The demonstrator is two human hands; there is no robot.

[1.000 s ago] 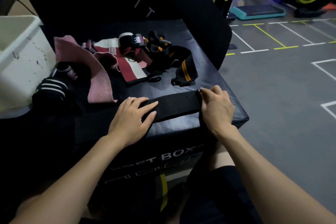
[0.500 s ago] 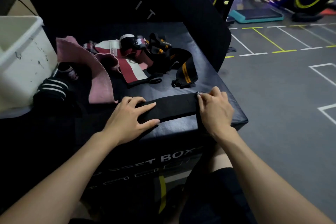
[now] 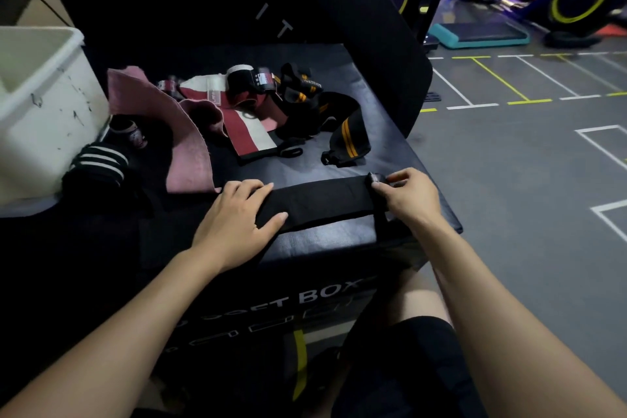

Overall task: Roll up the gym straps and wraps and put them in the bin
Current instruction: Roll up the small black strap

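A plain black strap (image 3: 322, 202) lies flat along the near edge of the black soft box (image 3: 339, 248). My left hand (image 3: 237, 217) presses its left part down with straight fingers. My right hand (image 3: 407, 198) pinches the strap's right end, where a small fold or roll stands up. Behind them lie a black wrap with orange stripes (image 3: 349, 136), a red and white wrap (image 3: 251, 136), a pink band (image 3: 183, 146) and a black roll with white stripes (image 3: 98, 163). The white bin (image 3: 44, 119) stands at the left.
A tall black pad (image 3: 305, 3) with white letters leans behind the box. Grey gym floor (image 3: 526, 180) with white and yellow lines lies to the right. A teal step platform (image 3: 478, 34) and exercise bikes stand far back.
My right hand has lifted its fingers and now pinches the strap's right end, which stands up slightly. My left hand stays pressed on the strap.
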